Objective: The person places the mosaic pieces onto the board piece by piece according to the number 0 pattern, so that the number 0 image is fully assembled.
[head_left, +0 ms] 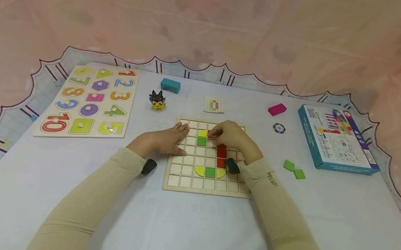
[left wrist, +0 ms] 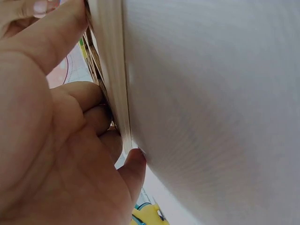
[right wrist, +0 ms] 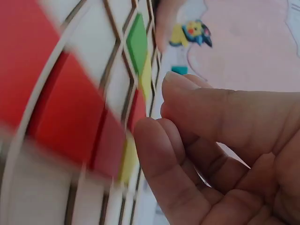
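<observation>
The grid board (head_left: 205, 185) looks like pale matt wood, its red tiles (head_left: 221, 153) smooth and painted.

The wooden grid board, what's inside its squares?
Grid board holds green, yellow and red pieces. The right hand covers some squares.

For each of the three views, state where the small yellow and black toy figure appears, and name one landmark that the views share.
Head: the toy figure stands on the table, left of and beyond the wooden grid board.
Left wrist: only a yellow scrap at the bottom edge, likely the figure.
Right wrist: near the top, blurred.
Shared landmark: the wooden grid board.
</observation>
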